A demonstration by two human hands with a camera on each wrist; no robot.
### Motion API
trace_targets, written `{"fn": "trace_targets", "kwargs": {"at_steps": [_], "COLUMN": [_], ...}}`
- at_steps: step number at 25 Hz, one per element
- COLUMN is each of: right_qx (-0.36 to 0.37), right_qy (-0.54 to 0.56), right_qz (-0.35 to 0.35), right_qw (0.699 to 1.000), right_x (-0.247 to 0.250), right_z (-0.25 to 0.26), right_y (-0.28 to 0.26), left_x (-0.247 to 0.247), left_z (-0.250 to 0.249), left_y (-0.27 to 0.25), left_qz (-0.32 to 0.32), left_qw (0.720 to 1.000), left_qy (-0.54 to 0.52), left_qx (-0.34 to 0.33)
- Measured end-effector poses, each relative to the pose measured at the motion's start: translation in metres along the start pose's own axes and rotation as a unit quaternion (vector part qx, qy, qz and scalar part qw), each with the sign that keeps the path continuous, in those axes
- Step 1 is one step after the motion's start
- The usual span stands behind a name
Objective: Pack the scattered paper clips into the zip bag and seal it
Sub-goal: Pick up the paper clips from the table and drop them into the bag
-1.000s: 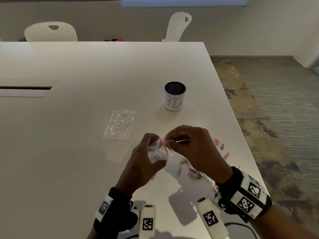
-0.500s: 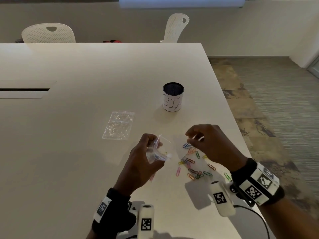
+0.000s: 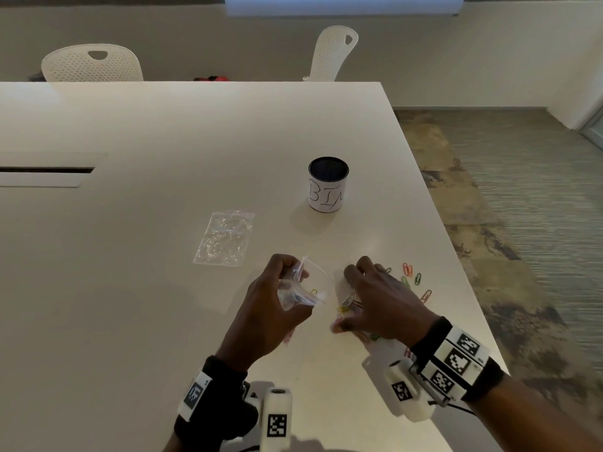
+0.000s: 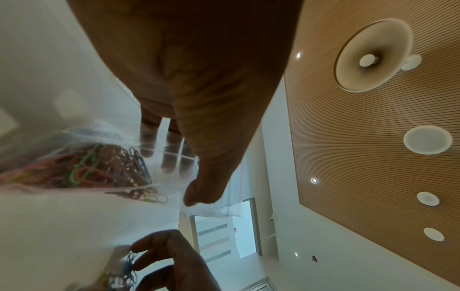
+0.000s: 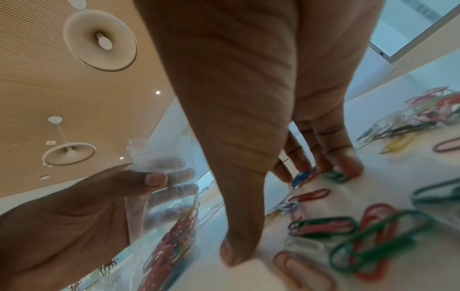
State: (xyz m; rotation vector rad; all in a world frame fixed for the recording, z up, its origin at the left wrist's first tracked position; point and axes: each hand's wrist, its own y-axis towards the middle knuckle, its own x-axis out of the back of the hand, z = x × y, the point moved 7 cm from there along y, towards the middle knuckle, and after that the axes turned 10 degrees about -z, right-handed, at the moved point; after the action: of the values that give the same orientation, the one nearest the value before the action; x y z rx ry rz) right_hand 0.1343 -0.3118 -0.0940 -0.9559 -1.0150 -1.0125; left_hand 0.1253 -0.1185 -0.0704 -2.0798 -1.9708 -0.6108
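Note:
My left hand (image 3: pixel 293 272) holds a small clear zip bag (image 3: pixel 298 293) just above the white table, thumb and fingers pinching it near its mouth. The left wrist view shows several coloured clips inside the bag (image 4: pixel 99 167). My right hand (image 3: pixel 344 300) lies low over the scattered paper clips (image 3: pixel 408 270), fingers spread. In the right wrist view its fingertips (image 5: pixel 346 167) press on a blue and a green clip, and the thumb tip touches the table among red and green clips (image 5: pixel 323 226). The bag (image 5: pixel 171 226) hangs to the left of that hand.
A dark cup labelled BIN (image 3: pixel 328 184) stands beyond the hands. A flat stack of clear bags (image 3: pixel 225 238) lies to the left of it. The table's right edge (image 3: pixel 456 256) runs close to the clips. Two white chairs stand at the far side.
My right hand left the bag's mouth, swung right and came down onto the clips on the table. The left hand kept the bag in much the same place.

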Motion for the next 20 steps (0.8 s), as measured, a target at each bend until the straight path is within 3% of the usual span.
{"fn": "trace_targets", "kwargs": {"at_steps": [7, 11, 16, 20], "right_qx": [0.004, 0.062, 0.120, 0.111], "right_qy": [0.059, -0.034, -0.018, 0.024], "right_qz": [-0.044, -0.030, -0.047, 0.009], "right_qw": [0.997, 0.997, 0.991, 0.993], "right_x": [0.005, 0.001, 0.002, 0.011], "right_z": [0.005, 0.006, 0.010, -0.004], "right_y": [0.005, 0.007, 0.007, -0.003], "left_x": [-0.001, -0.001, 0.000, 0.000], "left_z": [-0.001, 0.000, 0.000, 0.002], "left_y": [0.001, 0.001, 0.003, 0.003], "left_qz": [0.005, 0.007, 0.009, 0.013], "left_qw": [1.000, 1.000, 1.000, 1.000], "left_qy": [-0.001, 0.001, -0.002, -0.001], "left_qx": [0.000, 0.000, 0.005, 0.013]}}
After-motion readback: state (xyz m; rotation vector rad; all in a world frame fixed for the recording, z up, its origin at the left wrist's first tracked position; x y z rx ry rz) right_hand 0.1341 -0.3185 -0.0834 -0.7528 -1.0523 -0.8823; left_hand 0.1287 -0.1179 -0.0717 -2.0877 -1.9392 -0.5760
